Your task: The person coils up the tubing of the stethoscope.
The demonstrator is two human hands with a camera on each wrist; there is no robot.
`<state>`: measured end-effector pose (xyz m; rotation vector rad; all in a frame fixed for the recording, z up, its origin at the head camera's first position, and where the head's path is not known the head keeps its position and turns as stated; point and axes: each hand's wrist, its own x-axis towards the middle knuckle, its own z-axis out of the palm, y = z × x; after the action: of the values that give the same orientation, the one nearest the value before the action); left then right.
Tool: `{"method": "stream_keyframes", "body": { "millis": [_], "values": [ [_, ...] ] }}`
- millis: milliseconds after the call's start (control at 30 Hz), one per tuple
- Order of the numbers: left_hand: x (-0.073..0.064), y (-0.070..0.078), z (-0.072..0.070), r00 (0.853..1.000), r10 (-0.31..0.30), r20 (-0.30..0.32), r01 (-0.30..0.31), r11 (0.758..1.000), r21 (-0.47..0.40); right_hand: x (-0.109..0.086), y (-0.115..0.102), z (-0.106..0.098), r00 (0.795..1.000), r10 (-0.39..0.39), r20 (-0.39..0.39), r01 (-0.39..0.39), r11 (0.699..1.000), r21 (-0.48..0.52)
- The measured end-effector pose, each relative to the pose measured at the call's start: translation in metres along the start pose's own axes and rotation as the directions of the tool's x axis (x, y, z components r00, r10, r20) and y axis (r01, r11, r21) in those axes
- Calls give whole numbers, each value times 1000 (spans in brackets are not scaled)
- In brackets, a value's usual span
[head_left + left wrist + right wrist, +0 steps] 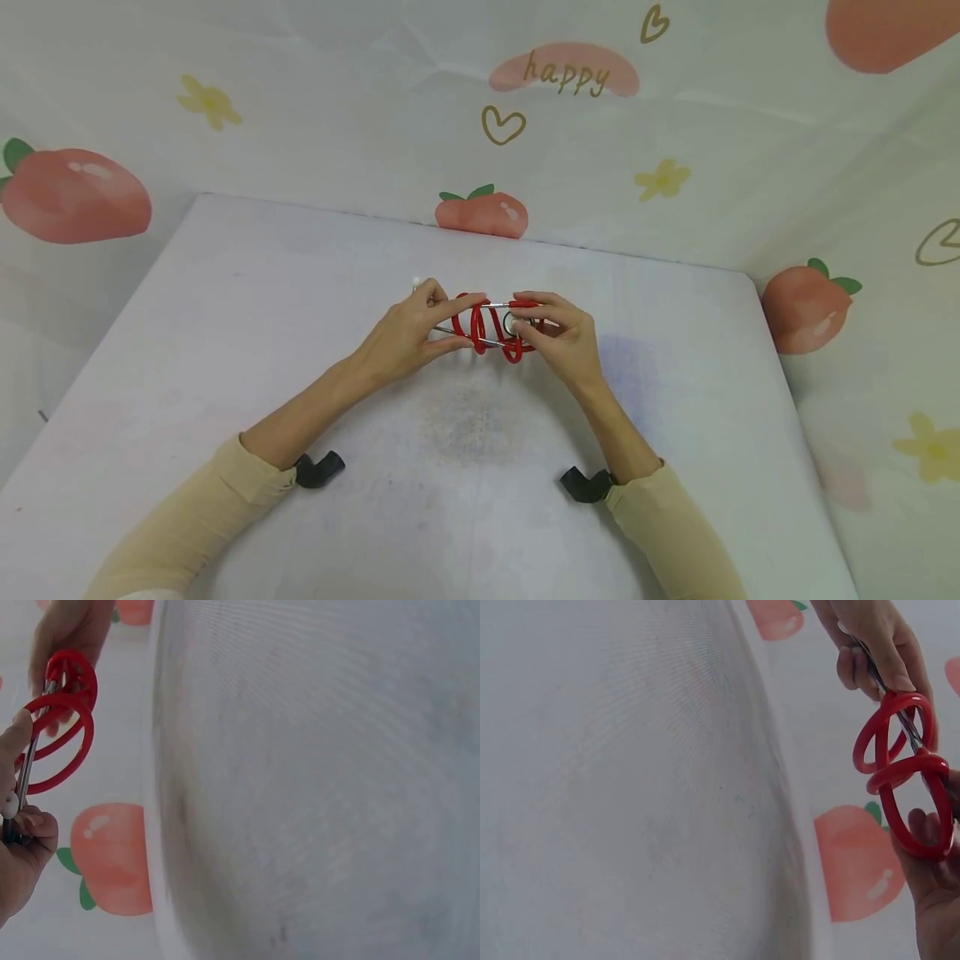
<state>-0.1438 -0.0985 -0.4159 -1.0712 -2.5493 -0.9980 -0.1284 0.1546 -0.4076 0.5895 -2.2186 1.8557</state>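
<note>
Both hands hold one thing between them, a frame of thin metal rods (491,341) with several red coated loops (477,327) around it. My left hand (405,329) grips its left end, thumb below and index finger stretched along the top. In the left wrist view a small white knob (10,804) and a dark part (13,831) show at that hand. My right hand (566,333) pinches the right end, where a red sleeve (523,304) covers the upper rod. A small dark-edged ring shows beside the right fingers. The right wrist view shows the red loops (906,776) stretching between both hands.
The frame is held over the far middle of a white table (465,517). Behind the table hangs a white cloth (360,133) printed with peaches and flowers. A black curved piece (320,470) sits by the left cuff, another (585,485) by the right cuff.
</note>
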Motion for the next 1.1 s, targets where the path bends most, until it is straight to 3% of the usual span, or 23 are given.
{"method": "stream_keyframes", "body": {
  "millis": [333,800,1100],
  "values": [
    [-1,0,0,1000,-20,10,20,1000,-5,-3,-2,1,999,-25,-27,25,1000,-19],
    [0,0,2,1000,-26,-4,26,999,-32,-5,1,0,999,-12,-46,15,998,63],
    [0,-1,1,995,-81,53,83,996,-41,-6,0,-2,999,1,-39,1,999,47]
  ]
}}
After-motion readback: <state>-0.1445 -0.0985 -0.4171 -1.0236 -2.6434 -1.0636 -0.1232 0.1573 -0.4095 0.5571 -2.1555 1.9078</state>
